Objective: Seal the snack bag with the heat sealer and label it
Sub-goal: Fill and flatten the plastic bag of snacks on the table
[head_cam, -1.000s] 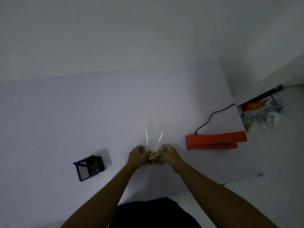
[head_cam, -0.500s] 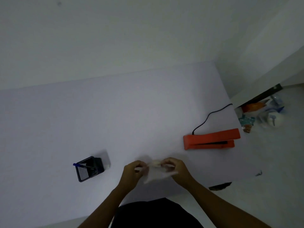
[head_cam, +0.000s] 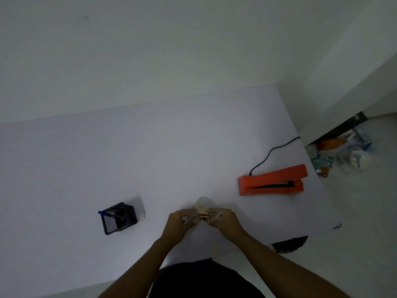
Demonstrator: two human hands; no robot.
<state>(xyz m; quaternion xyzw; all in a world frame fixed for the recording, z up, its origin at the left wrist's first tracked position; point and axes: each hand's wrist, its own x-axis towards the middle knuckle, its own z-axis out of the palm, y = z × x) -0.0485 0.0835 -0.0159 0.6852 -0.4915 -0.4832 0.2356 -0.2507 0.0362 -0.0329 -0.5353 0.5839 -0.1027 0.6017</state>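
A clear snack bag (head_cam: 204, 206) with pale snack pieces sits between my hands near the table's front edge. My left hand (head_cam: 179, 221) grips its left side and my right hand (head_cam: 223, 218) grips its right side, both closed on the plastic. The bag's bulging end points away from me. The orange heat sealer (head_cam: 272, 181) lies to the right of the bag, its jaw slightly open, with a black cord (head_cam: 270, 152) running back from it. No label is visible.
A black mesh pen holder (head_cam: 118, 218) with a blue pen stands left of my hands, a small white block beside it. The white table (head_cam: 129, 158) ends at right, where bags and clutter (head_cam: 343, 151) lie on the floor. A dark object (head_cam: 290, 244) lies below the table's front edge.
The bag stood upright on the table with its open top up, then I lifted and turned it. Now it is bunched between both hands, its rounded end facing away.
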